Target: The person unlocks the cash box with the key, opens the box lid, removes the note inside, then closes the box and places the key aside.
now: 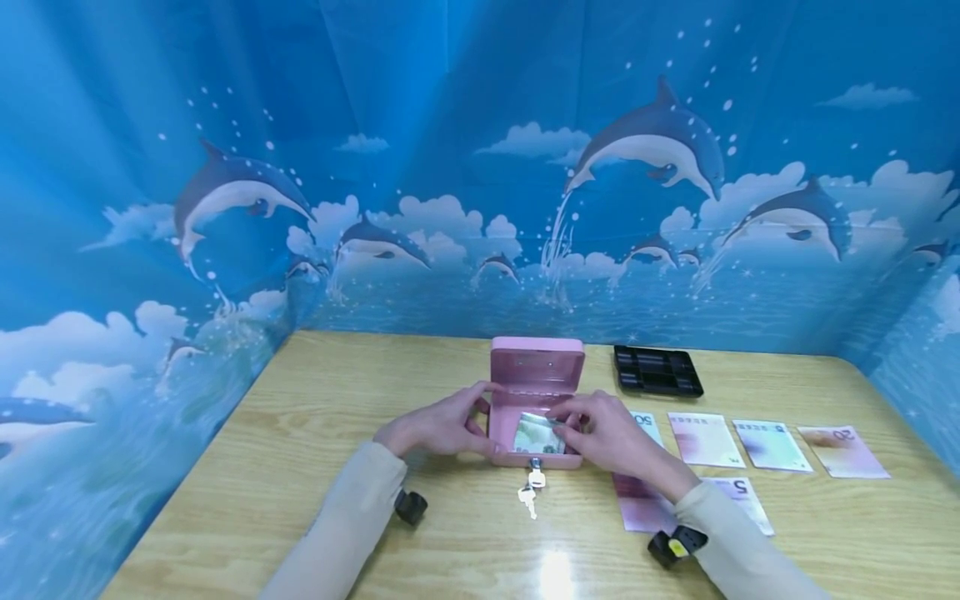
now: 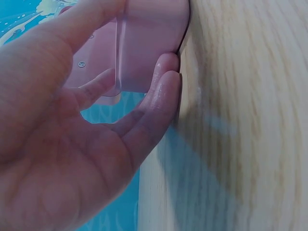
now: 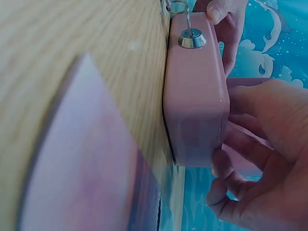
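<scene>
A pink cash box (image 1: 504, 421) stands on the table with its lid (image 1: 537, 367) raised at the back. A key sits in its front lock (image 3: 192, 39), and a second key (image 1: 528, 500) hangs from the ring onto the table. Greenish banknotes (image 1: 536, 435) lie inside the box. My right hand (image 1: 611, 429) reaches over the right wall and pinches their right edge between thumb and fingers. On the opposite side my left hand (image 1: 448, 423) grips the box, thumb at the front corner, fingers (image 2: 166, 91) against the side wall.
Right of the box lie more banknotes: a pink one (image 1: 707, 439), a blue one (image 1: 772, 445), a 20 note (image 1: 843, 452) and a 5 note (image 1: 752, 504), with others partly under my right arm. A black compartment tray (image 1: 660, 390) stands behind them. A dolphin-print curtain (image 1: 450, 283) borders the table.
</scene>
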Motion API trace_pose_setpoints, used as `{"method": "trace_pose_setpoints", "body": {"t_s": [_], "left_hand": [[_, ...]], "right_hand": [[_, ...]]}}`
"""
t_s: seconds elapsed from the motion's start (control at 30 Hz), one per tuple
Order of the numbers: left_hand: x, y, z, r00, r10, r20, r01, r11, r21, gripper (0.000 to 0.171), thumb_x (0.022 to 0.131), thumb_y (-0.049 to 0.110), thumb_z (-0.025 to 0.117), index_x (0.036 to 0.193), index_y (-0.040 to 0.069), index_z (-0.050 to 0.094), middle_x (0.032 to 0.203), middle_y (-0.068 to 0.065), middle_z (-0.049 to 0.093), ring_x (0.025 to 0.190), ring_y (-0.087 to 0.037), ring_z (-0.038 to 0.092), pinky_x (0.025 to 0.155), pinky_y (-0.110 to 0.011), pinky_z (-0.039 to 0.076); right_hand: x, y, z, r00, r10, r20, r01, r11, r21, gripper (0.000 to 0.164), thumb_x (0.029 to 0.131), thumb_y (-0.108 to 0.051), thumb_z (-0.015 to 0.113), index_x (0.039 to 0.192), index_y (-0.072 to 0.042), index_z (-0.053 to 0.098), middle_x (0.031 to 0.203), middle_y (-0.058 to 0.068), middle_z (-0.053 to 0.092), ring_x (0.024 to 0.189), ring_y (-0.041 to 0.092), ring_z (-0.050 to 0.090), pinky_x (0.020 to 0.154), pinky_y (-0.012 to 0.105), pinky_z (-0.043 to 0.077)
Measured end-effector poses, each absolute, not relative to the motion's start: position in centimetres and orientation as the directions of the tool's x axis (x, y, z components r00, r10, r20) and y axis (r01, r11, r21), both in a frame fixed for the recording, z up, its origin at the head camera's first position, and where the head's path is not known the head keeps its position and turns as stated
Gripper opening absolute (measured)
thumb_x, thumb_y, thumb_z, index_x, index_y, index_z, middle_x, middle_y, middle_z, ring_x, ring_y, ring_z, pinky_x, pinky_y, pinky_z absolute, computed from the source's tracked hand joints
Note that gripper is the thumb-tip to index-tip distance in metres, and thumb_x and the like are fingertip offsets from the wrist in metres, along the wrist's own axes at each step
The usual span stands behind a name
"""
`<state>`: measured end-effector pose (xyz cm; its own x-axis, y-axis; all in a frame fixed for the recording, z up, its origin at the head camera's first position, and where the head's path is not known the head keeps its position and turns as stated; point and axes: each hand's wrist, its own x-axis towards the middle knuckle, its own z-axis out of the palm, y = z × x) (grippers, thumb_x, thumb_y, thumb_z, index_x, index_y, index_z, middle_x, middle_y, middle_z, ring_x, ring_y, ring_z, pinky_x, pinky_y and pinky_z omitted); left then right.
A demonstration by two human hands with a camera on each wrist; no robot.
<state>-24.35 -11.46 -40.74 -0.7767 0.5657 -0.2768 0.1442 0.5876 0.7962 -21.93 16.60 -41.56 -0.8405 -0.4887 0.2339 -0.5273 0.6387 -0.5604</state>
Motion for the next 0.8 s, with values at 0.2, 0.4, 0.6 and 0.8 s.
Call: {"method": "trace_pose_setpoints", "body": {"t_s": [0.2, 0.4, 0.6, 0.8], "left_hand": [[-24.28, -11.41, -40.64, -0.778, 0.563, -0.279, 0.137, 0.586, 0.799, 0.091, 0.084, 0.031, 0.085, 0.158, 0.026, 0.031, 0.135, -0.009, 0.056, 0.101, -0.015, 0.066, 0.094, -0.035, 0.057], [-24.24, -11.38, -40.75, -0.781, 0.56, -0.275, 0.144, 0.591, 0.794, 0.09, 0.084, 0.03, 0.085, 0.157, 0.027, 0.032, 0.132, -0.007, 0.056, 0.1, -0.015, 0.065, 0.094, -0.035, 0.055], [-24.23, -11.31, -40.67, -0.786, 0.549, -0.284, 0.137, 0.602, 0.786, 0.091, 0.084, 0.033, 0.085, 0.157, 0.029, 0.031, 0.132, -0.005, 0.057, 0.1, -0.015, 0.065, 0.093, -0.035, 0.055], [-24.19, -11.36, -40.61, -0.786, 0.548, -0.285, 0.133, 0.601, 0.788, 0.091, 0.084, 0.032, 0.085, 0.157, 0.028, 0.031, 0.132, -0.006, 0.057, 0.1, -0.015, 0.065, 0.093, -0.035, 0.055]], "right_hand": [[-21.59, 16.61, -41.43, -0.867, -0.444, 0.227, -0.49, 0.671, -0.557, 0.021, 0.089, -0.012, 0.076, 0.11, -0.015, 0.079, 0.081, -0.01, 0.072, 0.078, 0.004, 0.058, 0.071, 0.025, 0.053], [-21.46, 16.66, -41.59, -0.88, -0.428, 0.206, -0.462, 0.667, -0.585, 0.016, 0.089, -0.013, 0.077, 0.105, -0.014, 0.078, 0.088, -0.006, 0.069, 0.079, 0.008, 0.06, 0.068, 0.022, 0.051], [-21.19, 16.38, -41.61, -0.879, -0.409, 0.243, -0.472, 0.681, -0.56, 0.014, 0.086, -0.018, 0.08, 0.096, -0.023, 0.073, 0.091, -0.007, 0.064, 0.092, 0.019, 0.056, 0.078, 0.031, 0.045], [-20.89, 16.23, -41.33, -0.876, -0.441, 0.195, -0.46, 0.642, -0.614, 0.019, 0.087, -0.014, 0.078, 0.101, -0.024, 0.07, 0.095, -0.01, 0.069, 0.092, 0.015, 0.062, 0.078, 0.031, 0.052]]}}
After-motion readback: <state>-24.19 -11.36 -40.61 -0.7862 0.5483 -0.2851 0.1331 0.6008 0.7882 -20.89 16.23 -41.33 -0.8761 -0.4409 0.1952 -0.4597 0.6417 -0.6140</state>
